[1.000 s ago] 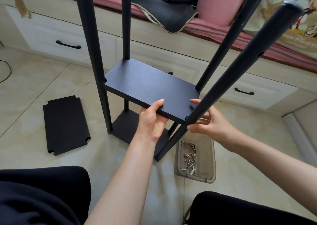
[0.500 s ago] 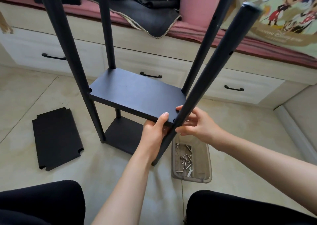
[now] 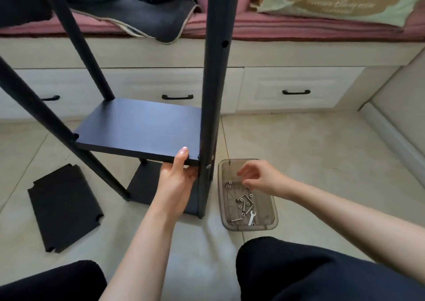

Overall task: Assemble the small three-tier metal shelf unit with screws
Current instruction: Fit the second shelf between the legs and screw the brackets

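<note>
The black shelf unit stands on the floor with its middle shelf board [image 3: 140,128] set between the black poles. My left hand [image 3: 177,179] grips the board's near edge beside the near right pole [image 3: 212,94], thumb on top, fingers underneath. A silver screw head [image 3: 208,166] shows in that pole at board height. My right hand [image 3: 259,176] hovers over the grey plastic tray [image 3: 271,226] with its fingers loosely curled and nothing visible in them. Several screws [image 3: 243,203] and a small wrench [image 3: 251,218] lie in the tray. The bottom shelf [image 3: 145,185] sits below.
A loose black shelf board [image 3: 64,206] lies flat on the tiles at the left. White drawers with black handles [image 3: 296,92] run along the back under a pink cushion. My knees [image 3: 322,271] are at the bottom edge. A low white ledge [image 3: 391,135] runs at the right.
My right hand has left the near right pole and moved right and down to above the tray. The left hand keeps its hold on the board. The view shifted, so the poles look more upright.
</note>
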A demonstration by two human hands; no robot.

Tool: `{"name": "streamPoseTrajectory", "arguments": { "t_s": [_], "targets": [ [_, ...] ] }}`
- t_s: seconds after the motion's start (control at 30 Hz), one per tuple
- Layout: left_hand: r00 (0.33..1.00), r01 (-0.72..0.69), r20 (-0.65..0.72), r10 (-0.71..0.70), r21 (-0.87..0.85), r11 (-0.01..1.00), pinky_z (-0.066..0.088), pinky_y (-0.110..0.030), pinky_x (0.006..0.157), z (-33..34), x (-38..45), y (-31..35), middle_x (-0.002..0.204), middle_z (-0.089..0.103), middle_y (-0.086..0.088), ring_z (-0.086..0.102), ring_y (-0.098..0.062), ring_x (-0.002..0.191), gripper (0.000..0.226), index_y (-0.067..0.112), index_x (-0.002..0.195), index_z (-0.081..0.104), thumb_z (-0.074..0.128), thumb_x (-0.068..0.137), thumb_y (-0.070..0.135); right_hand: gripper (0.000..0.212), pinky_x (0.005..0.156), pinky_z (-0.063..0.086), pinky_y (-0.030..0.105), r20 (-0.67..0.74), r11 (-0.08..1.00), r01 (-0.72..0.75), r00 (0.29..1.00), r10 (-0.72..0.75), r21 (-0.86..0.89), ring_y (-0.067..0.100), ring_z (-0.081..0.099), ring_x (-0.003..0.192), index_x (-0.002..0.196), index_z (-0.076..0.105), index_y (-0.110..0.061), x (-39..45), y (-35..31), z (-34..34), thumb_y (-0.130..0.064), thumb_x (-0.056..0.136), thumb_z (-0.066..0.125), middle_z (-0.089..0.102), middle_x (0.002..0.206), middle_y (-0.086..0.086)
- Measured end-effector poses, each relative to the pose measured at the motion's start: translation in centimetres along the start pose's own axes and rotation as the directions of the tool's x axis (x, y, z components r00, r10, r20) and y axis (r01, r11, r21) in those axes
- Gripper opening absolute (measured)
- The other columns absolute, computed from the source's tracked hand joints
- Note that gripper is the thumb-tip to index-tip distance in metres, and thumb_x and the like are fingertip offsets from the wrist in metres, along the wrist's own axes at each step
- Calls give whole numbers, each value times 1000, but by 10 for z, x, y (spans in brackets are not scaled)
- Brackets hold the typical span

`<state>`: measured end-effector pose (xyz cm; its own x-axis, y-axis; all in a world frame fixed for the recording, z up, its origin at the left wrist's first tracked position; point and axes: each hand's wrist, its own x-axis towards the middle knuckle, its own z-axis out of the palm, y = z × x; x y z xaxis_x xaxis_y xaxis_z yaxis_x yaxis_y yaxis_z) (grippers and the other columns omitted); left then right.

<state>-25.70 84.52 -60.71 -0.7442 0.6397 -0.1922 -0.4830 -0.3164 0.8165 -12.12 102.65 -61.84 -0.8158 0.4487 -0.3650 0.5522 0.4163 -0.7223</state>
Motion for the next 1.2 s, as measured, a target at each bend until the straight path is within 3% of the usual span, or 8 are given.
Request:
{"name": "streamPoseTrajectory", "arguments": {
  "t_s": [0.17,0.37,0.47,0.57,0.67,0.87,1.03,1.2],
  "targets": [
    [999,-5,34,5,-11,1000,58,-32,81,-2,2,-3,119,66,-19,67,-40,112,59,-3,135,51,58,91,36,17,91,53,27,32,969,-96,994,106,-229,16,68,100,105,70,-11,24,69,38,-6,88,68,73,106,4],
    [1000,-13,26,13,11,1000,58,-34,82,-2,2,-4,100,72,-14,70,-39,107,32,6,117,54,52,97,31,5,78,49,32,140,864,-131,964,225,-487,32,65,99,96,63,-9,61,111,76,-8,94,57,67,110,17],
    [1000,-1,29,0,45,999,58,-34,87,-5,4,-5,92,73,-10,70,-37,108,20,12,94,51,46,103,29,20,73,45,32,171,779,-70,960,223,-622,34,64,97,107,61,-2,73,121,88,5,92,50,62,114,20],
    [1000,2,30,-4,73,997,58,-36,90,-5,5,-6,89,72,-6,70,-36,109,20,13,94,49,44,105,29,37,82,47,36,172,734,-29,965,197,-679,36,62,107,126,55,-1,81,130,93,9,91,46,58,122,21],
    [999,-10,36,7,81,997,57,-37,91,-6,5,-6,87,71,-2,70,-35,106,24,13,90,52,41,107,27,35,82,49,39,168,657,13,970,174,-754,36,62,110,126,55,-2,86,131,95,5,93,45,60,122,19],
    [999,-12,38,9,81,997,55,-39,95,-4,5,-6,88,72,-2,69,-37,109,33,15,85,64,42,106,26,31,71,42,35,129,583,13,979,158,-812,31,65,107,119,61,-7,90,127,108,3,90,54,65,117,13],
    [1000,3,16,-4,63,998,56,-39,95,-4,4,-5,88,71,-4,68,-39,110,20,12,92,51,45,104,26,37,76,43,35,121,566,0,977,176,-825,30,63,112,124,59,-10,90,122,113,5,92,48,64,123,9],
    [1000,15,9,-16,47,999,56,-41,95,-3,3,-5,88,69,-7,68,-42,111,16,11,98,51,51,99,27,30,84,49,39,97,701,-55,980,175,-711,34,63,109,123,56,-6,81,121,108,-3,93,52,63,121,14]
  ]
}}
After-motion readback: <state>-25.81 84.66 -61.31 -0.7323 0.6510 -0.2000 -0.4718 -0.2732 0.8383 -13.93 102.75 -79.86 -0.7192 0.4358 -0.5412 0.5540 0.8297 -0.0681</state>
